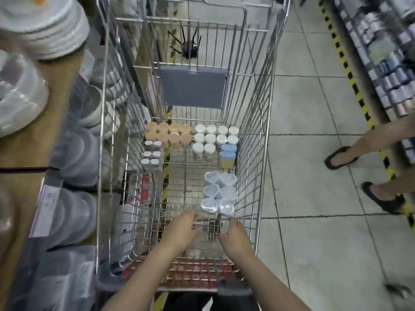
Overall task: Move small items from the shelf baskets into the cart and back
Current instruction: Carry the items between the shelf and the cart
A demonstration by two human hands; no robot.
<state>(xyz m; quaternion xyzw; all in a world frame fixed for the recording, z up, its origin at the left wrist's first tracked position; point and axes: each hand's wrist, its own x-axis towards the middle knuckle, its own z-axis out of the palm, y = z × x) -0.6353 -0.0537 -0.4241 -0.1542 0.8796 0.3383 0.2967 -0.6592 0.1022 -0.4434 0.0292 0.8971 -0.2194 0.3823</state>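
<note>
A: How are the fingers of the left hand (182, 230)?
B: Loosely bent, a little spread, holding nothing. The right hand (233, 236) is the same, its fingers reaching to the far side.
A: And the heart boxes (220, 193)?
B: In the cart (251, 153), on the right. The nearest one lies just beyond the right fingers; if they touch it, I cannot tell.

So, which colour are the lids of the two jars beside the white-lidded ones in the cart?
Light blue lids, seen best in the head view.
</note>
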